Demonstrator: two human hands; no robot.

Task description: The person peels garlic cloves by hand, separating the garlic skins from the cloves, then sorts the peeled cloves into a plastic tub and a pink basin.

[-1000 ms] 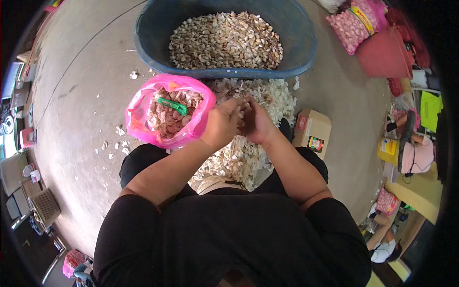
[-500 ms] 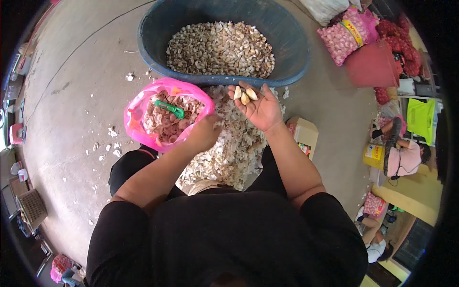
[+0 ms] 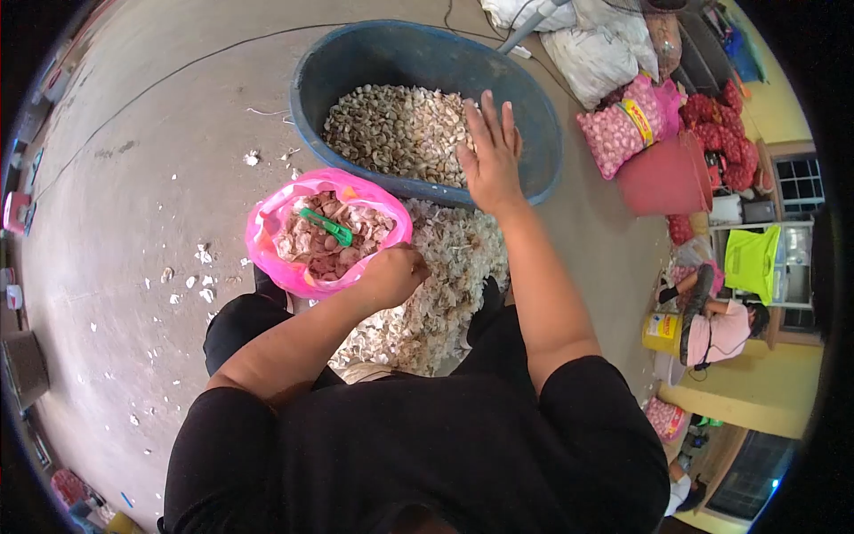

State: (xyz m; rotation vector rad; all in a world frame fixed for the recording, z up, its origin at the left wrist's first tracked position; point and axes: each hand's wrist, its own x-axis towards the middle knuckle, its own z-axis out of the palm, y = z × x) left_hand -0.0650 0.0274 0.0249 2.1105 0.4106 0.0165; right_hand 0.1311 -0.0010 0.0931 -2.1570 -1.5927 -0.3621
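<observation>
1. Your right hand reaches forward at full arm's length. It lies flat, palm down, fingers spread and straight, over the right part of the garlic cloves heaped in the blue tub.
2. Grip, right: wide open. Nothing shows between the fingers; the underside of the palm is hidden, so whether it touches the cloves cannot be told.
3. Your left hand sits low and close to your body, fingers curled into a loose fist, knuckles up. Whether anything is inside the fist cannot be told.
4. Position, left: just beside the near right edge of the pink bag, above the pile of garlic skins — contact with either is not clear.
5. The pink bag stands open on the concrete floor, touching the tub's near wall. It holds pinkish peels, with a green tool lying on top.
6. The pile of skins spreads from the tub's near wall down between your knees.
7. Loose skin scraps lie scattered on the floor left of the bag.
8. Right of the tub: a mesh sack of garlic, a red bucket, white sacks behind.
9. Far right — another person sits beside a yellow bucket, well apart from you.
</observation>
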